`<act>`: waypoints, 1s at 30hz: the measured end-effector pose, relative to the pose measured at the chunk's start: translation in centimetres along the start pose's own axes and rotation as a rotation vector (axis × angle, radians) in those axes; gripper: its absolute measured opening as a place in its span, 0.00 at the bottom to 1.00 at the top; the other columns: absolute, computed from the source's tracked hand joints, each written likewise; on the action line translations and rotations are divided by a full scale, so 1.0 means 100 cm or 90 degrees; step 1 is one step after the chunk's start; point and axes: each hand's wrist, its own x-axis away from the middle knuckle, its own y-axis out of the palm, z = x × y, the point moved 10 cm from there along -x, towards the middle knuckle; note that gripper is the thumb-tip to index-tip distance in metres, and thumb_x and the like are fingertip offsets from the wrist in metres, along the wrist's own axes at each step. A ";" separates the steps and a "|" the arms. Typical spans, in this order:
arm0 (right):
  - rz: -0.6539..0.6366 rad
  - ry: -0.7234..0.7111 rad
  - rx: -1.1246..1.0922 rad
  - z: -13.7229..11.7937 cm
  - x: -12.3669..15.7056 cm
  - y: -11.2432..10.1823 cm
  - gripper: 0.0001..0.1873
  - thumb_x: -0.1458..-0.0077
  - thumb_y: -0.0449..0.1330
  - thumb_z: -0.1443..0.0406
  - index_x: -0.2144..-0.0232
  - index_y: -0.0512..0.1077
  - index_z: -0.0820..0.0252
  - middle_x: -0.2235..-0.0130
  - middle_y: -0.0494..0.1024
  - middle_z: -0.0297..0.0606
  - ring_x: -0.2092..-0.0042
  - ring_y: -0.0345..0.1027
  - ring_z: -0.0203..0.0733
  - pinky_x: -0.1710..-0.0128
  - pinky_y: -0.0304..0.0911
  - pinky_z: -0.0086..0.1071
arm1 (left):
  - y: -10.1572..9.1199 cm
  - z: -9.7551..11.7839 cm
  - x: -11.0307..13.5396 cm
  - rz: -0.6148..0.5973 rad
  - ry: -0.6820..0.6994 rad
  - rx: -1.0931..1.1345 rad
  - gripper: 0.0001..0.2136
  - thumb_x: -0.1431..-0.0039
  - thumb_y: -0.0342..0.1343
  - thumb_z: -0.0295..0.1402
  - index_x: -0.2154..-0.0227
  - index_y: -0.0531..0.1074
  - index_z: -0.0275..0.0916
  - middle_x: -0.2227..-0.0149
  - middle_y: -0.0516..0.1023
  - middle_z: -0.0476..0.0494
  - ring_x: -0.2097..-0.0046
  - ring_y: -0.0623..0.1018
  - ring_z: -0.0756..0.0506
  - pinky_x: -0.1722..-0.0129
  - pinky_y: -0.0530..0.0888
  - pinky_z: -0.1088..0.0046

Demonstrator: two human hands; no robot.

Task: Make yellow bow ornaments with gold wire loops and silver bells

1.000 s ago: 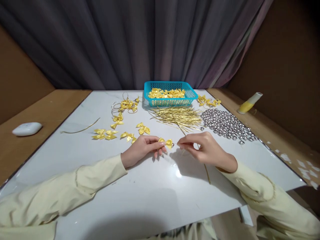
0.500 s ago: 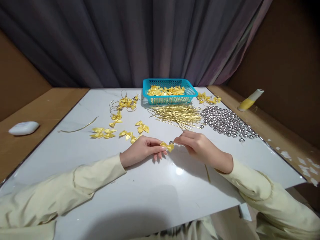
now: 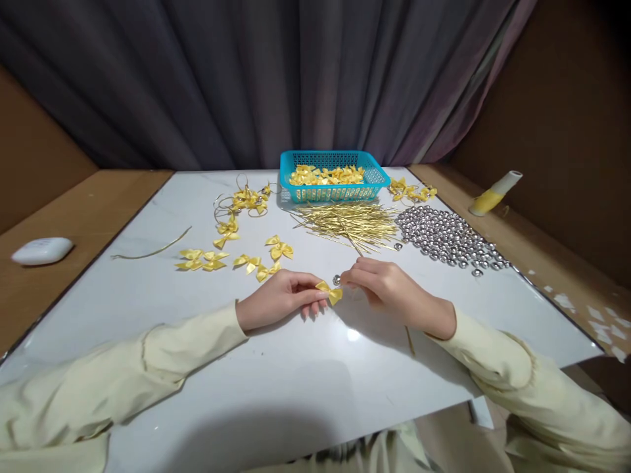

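Observation:
My left hand [image 3: 280,299] rests on the white table [image 3: 276,387] and pinches a small yellow ribbon bow [image 3: 329,292] between thumb and fingers. My right hand [image 3: 389,289] is closed in a pinch right beside the bow, holding a thin gold wire [image 3: 409,339] that runs back under the palm. A small silver bell [image 3: 336,279] sits at the bow, between the two hands' fingertips.
A teal basket [image 3: 330,174] of yellow bows stands at the back. In front of it lie a pile of gold wires [image 3: 350,223] and a heap of silver bells [image 3: 446,240]. Loose bows [image 3: 231,259] lie left; a white case [image 3: 42,251] and a spool [image 3: 493,194] sit on the wood.
My right hand has moved left until its fingertips meet the bow. The bell has come up against the bow. My left hand has stayed in place.

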 end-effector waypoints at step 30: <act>-0.001 0.101 -0.029 0.010 0.000 0.000 0.17 0.60 0.47 0.80 0.70 0.69 0.63 0.75 0.71 0.36 0.73 0.63 0.35 0.73 0.53 0.25 | 0.000 0.007 0.001 0.005 0.016 -0.023 0.10 0.43 0.53 0.33 0.71 0.76 0.31 0.75 0.78 0.43 0.75 0.73 0.51 0.75 0.71 0.77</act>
